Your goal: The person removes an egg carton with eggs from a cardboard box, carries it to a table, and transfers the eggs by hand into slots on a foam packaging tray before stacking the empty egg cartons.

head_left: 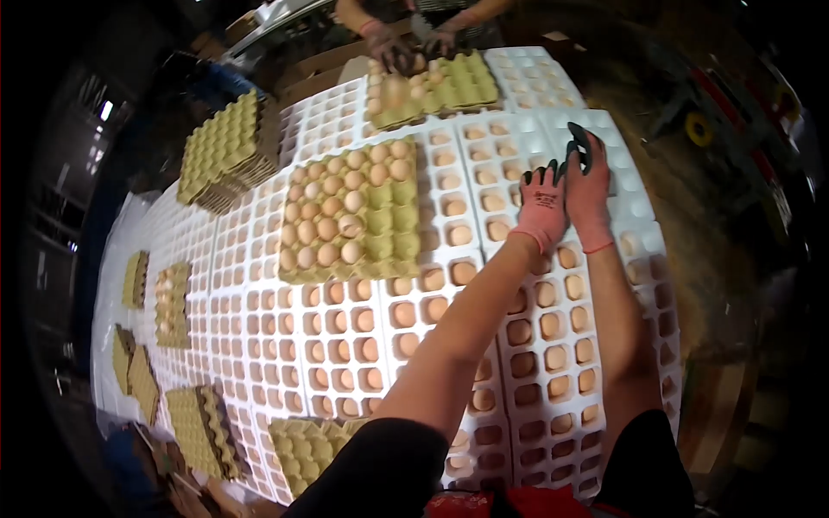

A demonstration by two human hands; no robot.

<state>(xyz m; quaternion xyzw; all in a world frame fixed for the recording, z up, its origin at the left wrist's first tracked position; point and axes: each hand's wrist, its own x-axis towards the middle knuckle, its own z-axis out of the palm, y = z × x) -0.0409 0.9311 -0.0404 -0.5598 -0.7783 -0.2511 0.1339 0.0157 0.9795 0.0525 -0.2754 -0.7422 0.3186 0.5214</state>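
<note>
Both my hands wear pink gloves with dark fingertips and lie side by side on the white molded foam tray (635,200) at the right. My left hand (544,207) rests palm down, its fingers stretched forward and holding nothing I can see. Touching it, my right hand (591,190) has its fingers apart, with a gap between the dark tips. Under and beyond the hands, the tray's pockets look pale, with no eggs showing. Nearer to me, brown eggs (553,325) sit singly in deep square pockets.
A yellow-green pulp tray (393,220) partly filled with eggs lies on the foam trays left of my hands. Stacked pulp trays (220,147) stand further left. Across the table, another person's gloved hands (389,47) are over a second pulp tray (471,82) of eggs.
</note>
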